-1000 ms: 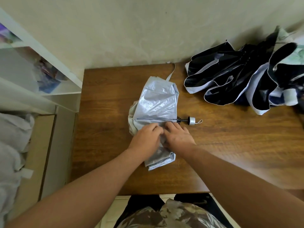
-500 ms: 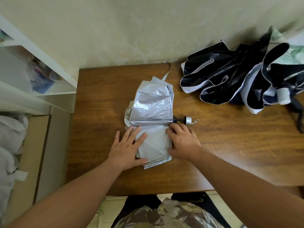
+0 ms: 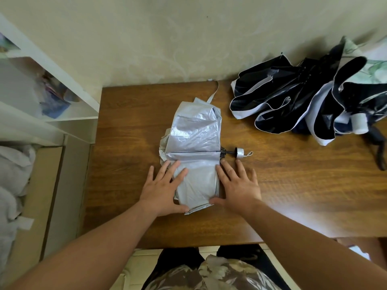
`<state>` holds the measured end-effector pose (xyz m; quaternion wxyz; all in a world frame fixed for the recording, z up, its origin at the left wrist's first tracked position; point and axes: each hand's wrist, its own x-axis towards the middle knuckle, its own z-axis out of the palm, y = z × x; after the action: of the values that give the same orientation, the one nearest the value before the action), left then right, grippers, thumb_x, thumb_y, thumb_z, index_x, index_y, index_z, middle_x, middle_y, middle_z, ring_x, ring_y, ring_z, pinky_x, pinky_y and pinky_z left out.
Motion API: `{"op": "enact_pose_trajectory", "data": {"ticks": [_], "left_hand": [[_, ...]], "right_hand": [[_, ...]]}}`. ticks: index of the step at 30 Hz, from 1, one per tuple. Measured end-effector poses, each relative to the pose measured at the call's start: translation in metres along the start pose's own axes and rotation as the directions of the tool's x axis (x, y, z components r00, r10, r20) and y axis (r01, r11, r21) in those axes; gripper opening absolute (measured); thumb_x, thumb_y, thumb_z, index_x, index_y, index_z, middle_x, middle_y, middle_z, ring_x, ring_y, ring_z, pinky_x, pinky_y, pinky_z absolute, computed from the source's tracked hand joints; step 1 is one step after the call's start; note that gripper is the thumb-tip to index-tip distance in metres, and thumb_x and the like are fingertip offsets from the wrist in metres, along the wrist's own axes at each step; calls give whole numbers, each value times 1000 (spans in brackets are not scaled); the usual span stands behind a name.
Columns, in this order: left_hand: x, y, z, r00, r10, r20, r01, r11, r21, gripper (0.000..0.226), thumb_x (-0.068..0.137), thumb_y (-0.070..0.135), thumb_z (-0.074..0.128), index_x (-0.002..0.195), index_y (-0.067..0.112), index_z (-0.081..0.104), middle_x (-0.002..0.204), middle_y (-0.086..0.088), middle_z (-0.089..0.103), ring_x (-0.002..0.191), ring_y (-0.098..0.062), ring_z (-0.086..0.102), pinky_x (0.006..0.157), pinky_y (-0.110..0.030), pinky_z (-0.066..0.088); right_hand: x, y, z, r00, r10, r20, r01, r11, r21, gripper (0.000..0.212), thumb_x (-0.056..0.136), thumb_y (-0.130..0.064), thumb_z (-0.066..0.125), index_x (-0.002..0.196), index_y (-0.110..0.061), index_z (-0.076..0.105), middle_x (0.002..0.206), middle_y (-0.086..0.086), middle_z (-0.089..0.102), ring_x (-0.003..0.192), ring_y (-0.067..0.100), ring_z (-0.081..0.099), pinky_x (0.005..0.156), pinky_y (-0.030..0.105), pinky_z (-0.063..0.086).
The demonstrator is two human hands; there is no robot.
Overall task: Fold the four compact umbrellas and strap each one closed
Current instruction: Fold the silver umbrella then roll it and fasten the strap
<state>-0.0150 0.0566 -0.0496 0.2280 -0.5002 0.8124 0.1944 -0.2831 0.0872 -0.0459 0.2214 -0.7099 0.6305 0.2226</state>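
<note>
A silver compact umbrella (image 3: 194, 139) lies collapsed in the middle of the wooden table (image 3: 293, 195), canopy flattened, its shaft end and silver cap (image 3: 239, 152) pointing right. Its grey strap (image 3: 213, 94) trails toward the wall. My left hand (image 3: 163, 187) lies flat with spread fingers on the left edge of the near canopy panel. My right hand (image 3: 238, 183) lies flat at the panel's right edge, thumb touching the fabric. A heap of unfolded black-and-white umbrellas (image 3: 293, 105) sits at the back right, one with a white handle (image 3: 359, 123).
A cream wall runs along the table's far edge. White shelving (image 3: 62, 95) with small items stands at the left, and pale bedding (image 3: 12, 181) lies below it. A black wrist strap (image 3: 379, 147) hangs near the right table edge. My patterned clothing shows at the bottom.
Both hands were bunched together at the canopy's middle a second ago. They have slid apart to its left and right edges and flattened, smoothing the near panel.
</note>
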Motion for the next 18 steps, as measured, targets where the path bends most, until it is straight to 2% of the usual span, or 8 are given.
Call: {"op": "enact_pose_trajectory", "data": {"ticks": [3, 5, 6, 9, 11, 13, 15, 18], "left_hand": [[-2, 2, -17, 996, 12, -89, -17, 998, -57, 102, 75, 95, 43, 163, 47, 21, 174, 9, 7, 161, -19, 2, 128, -50, 11], [2, 2, -42, 948, -28, -316, -27, 986, -167, 65, 87, 79, 45, 138, 42, 61, 143, 10, 50, 139, -20, 41, 110, -41, 32], [8, 2, -58, 893, -78, -443, -24, 975, -221, 49, 91, 68, 49, 125, 39, 69, 126, 10, 55, 124, -22, 50, 99, -39, 36], [39, 0, -114, 777, -328, -538, 56, 886, -460, 43, 95, 41, 62, 137, 34, 56, 129, 0, 57, 123, -31, 50, 100, -40, 38], [62, -3, -147, 829, -422, -366, 97, 754, -649, 70, 96, 42, 66, 156, 44, 31, 145, -3, 55, 136, -33, 45, 112, -45, 39], [78, -5, -170, 915, -364, -173, 51, 531, -846, 88, 95, 45, 69, 157, 61, 9, 152, -2, 53, 140, -28, 48, 117, -52, 41], [84, -1, -184, 948, -301, -103, 5, 337, -941, 89, 93, 41, 74, 153, 66, 14, 145, -3, 58, 131, -22, 59, 112, -51, 48], [84, 5, -196, 934, -295, -204, -100, 332, -938, 69, 93, 30, 78, 147, 58, 45, 132, -4, 65, 119, -20, 66, 104, -45, 56]], "right_hand": [[1, -6, -1, 999, 18, 46, -19, 1000, 14, 119, 78, -97, 31, 158, -33, -30, 166, -10, -35, 155, 37, -27, 124, 67, 2], [2, -7, -1, 998, 16, 55, -18, 999, 33, 120, 79, -96, 34, 157, -33, -31, 166, -10, -35, 154, 37, -28, 124, 68, 2], [2, -6, -1, 998, 12, 55, -14, 999, 37, 120, 79, -95, 35, 157, -33, -31, 166, -10, -35, 154, 37, -28, 124, 68, 1], [1, -3, 0, 998, 3, 64, -7, 999, 52, 120, 80, -94, 38, 157, -33, -31, 165, -11, -35, 154, 37, -29, 124, 68, 2], [3, -4, -1, 997, 0, 76, -5, 998, 63, 121, 81, -92, 41, 157, -33, -31, 166, -10, -35, 154, 37, -29, 125, 67, 4], [4, -6, -2, 996, 1, 86, -6, 998, 60, 122, 81, -91, 43, 158, -32, -30, 166, -9, -35, 154, 38, -28, 125, 65, 5], [5, -6, -4, 995, 1, 95, -5, 999, 45, 122, 82, -90, 44, 158, -31, -30, 166, -9, -34, 154, 39, -27, 125, 65, 5], [4, -5, -5, 995, -5, 98, 0, 999, 47, 121, 82, -89, 45, 158, -31, -29, 166, -9, -34, 154, 39, -27, 125, 66, 6]]}}
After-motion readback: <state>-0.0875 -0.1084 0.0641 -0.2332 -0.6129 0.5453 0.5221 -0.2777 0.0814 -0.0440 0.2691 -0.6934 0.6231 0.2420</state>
